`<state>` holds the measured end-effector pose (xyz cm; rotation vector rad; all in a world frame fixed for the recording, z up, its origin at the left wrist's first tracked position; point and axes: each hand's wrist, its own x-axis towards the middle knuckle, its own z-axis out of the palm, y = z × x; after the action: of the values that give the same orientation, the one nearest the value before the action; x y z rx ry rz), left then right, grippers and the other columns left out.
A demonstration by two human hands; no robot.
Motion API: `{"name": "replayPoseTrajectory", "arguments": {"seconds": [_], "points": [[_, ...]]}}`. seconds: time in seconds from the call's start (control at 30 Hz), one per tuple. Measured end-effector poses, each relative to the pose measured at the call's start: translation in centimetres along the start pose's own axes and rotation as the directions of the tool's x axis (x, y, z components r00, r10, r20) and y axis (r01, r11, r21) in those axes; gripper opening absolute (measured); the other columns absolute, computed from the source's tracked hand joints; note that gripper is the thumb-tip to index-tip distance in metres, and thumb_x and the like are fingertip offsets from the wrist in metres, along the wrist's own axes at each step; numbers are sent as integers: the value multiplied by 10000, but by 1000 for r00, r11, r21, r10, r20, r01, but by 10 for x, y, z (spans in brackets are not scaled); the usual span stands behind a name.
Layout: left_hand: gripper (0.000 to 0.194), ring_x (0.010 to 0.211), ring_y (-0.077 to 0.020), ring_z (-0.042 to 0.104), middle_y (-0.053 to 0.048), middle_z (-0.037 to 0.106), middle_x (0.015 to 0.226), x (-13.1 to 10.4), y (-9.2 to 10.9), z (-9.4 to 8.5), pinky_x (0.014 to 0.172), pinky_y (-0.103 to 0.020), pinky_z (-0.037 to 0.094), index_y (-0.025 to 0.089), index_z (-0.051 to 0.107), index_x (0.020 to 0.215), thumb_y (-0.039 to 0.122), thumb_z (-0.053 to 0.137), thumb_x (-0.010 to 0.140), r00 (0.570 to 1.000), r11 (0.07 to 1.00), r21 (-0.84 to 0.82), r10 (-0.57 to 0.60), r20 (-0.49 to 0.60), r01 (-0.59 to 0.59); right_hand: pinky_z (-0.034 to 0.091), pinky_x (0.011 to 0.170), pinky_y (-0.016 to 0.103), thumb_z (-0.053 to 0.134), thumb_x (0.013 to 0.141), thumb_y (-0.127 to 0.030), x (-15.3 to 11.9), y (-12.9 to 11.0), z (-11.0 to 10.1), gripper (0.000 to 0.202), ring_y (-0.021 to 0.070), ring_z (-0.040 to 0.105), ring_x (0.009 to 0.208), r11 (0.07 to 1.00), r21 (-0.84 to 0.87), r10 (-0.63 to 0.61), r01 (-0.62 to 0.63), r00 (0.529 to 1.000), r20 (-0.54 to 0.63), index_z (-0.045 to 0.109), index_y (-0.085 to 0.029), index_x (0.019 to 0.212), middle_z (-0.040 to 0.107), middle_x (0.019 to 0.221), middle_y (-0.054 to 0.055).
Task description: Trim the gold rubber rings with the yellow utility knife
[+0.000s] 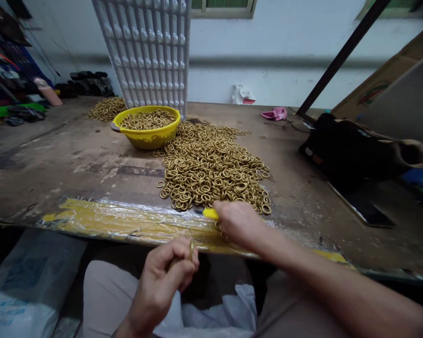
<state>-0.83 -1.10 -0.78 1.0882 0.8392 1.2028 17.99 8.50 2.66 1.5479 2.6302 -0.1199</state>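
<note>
My left hand (164, 277), above my lap in front of the table edge, is closed on a brass-coloured ring (191, 250). Whether more rings are inside its fingers is hidden. Closed round a yellow-handled tool (210, 214), my right hand (240, 221) is at the near side of a heap of brass-coloured rings (211, 169). The tool has a dark tip pointing left, too small to make out. A ring or two show just below the right fingers.
A yellow basin (148, 138) full of rings stands behind the heap, beside an upright ribbed translucent panel (151, 56). Yellow tape (120, 223) covers the table's front edge. At right lie a phone (363, 206) and a black bag (345, 150). An open white bag (218, 314) is below my hands.
</note>
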Motion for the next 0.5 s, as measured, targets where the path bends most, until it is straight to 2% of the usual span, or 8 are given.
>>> {"name": "replayPoseTrajectory", "arguments": {"seconds": [0.03,0.1,0.13,0.23,0.33,0.43,0.5], "points": [[239,554,-89,419,-1,460,625,-3,1,0,472,-203,322,150,551,643,278,614,835,999,1000,-30,10,43,-9,227,516,277,444,805,-115,5,9,1,154,148,538,604,996,-24,81,-81,997,-14,580,-161,863,654,729,61],[228,507,-71,398,-4,470,637,-6,-2,1,434,-192,291,145,576,688,321,626,824,994,993,-114,-30,103,42,251,540,269,473,789,-118,14,24,3,146,153,547,653,990,-7,141,-142,986,-94,583,-169,871,657,774,56],[235,474,-57,375,1,468,634,-7,-5,1,409,-182,261,144,578,715,348,624,822,990,981,-166,-85,114,103,265,552,264,481,796,-130,19,28,4,122,151,546,670,990,22,139,-137,982,-124,582,-172,850,653,788,51],[281,426,-41,329,23,450,581,-5,-19,3,372,-159,208,154,531,718,400,637,803,963,903,-337,-242,117,268,304,597,251,490,844,-198,31,27,9,99,145,549,727,996,90,37,-20,981,-191,581,-172,814,640,845,46],[247,411,-43,298,44,448,549,-2,-29,4,355,-142,207,186,497,775,370,661,786,956,830,-477,-281,86,287,313,610,256,504,850,-218,41,15,15,105,152,554,743,998,61,4,7,984,-180,592,-162,833,634,868,59],[208,404,-53,318,42,479,552,0,-31,4,348,-137,228,206,517,971,320,609,824,952,804,-522,-301,55,285,311,612,258,522,800,-151,46,9,17,86,154,553,738,999,48,31,-25,991,-130,601,-156,834,635,864,67],[223,403,-56,366,15,524,591,2,-28,4,343,-141,238,186,529,1040,307,547,854,943,788,-532,-328,61,309,307,609,253,534,776,-142,46,9,17,78,148,543,721,994,99,47,-35,991,-123,603,-157,809,631,830,61]]}}
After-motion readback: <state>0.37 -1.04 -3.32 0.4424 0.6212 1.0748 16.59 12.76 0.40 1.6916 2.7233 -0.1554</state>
